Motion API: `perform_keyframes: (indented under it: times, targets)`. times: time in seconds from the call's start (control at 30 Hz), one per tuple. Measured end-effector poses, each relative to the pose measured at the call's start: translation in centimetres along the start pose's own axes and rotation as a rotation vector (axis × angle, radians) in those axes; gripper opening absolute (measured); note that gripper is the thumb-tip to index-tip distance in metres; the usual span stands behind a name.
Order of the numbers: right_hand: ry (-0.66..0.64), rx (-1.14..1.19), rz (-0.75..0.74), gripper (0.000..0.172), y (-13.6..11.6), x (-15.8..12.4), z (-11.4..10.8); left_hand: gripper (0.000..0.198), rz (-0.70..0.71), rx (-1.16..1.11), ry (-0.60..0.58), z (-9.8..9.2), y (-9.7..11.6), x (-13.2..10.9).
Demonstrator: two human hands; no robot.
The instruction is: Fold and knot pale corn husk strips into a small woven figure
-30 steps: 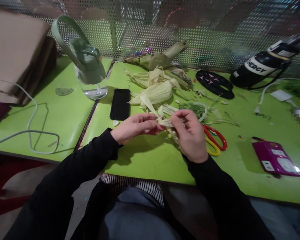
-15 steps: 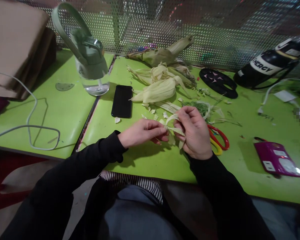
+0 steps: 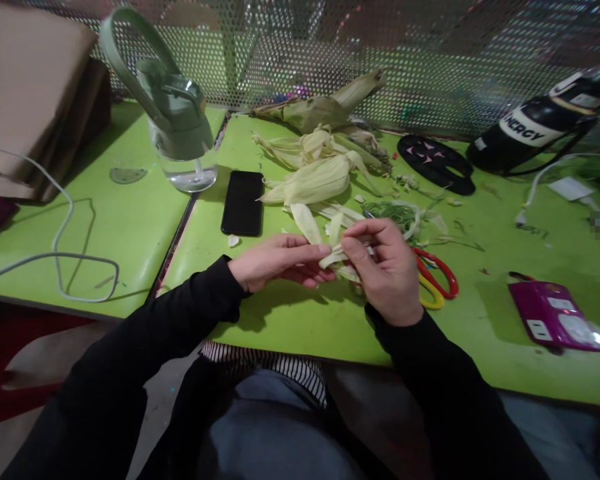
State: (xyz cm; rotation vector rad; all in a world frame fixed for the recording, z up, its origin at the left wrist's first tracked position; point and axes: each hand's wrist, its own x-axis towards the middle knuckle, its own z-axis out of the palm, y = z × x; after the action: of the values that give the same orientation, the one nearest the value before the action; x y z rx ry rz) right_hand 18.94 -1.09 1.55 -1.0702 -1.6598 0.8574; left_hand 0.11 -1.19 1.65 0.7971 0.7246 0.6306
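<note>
Phone (image 3: 243, 203) lay left of hands, as before. Left hand (image 3: 283, 261) pinched pale husk strips (image 3: 333, 259), fingers spread more below thumb than half-second earlier. Strips hung between hands, above green table (image 3: 280, 330); ends now pointed away from person, earlier rightward. Right hand (image 3: 387, 273) pinched strips too, closer to left. Scissors (image 3: 451, 279) lay beside it.

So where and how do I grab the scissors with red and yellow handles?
Probably by the red and yellow loops, coming from the person's right: they stick out that way and look open. The other end is mostly hidden, so I'd avoid it.
</note>
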Motion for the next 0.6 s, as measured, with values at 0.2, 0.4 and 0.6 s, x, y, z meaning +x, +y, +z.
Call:
perform_keyframes:
  times: [0.2, 0.4, 0.6]
  targets:
    - [0.058, -0.098, -0.060, 0.010, 0.2, -0.4, 0.4, 0.025, 0.142, -0.023, 0.023, -0.2, 0.0, 0.1]
    - [0.138, -0.137, -0.103, 0.011, 0.9, -0.4, 0.7, 0.015, 0.223, 0.078, 0.031, 0.1, 0.0, 0.0]
    - [0.107, -0.134, -0.055, 0.020, 1.5, -0.4, 1.1, 0.006, 0.165, 0.179, 0.030, 0.8, 0.0, -0.2]
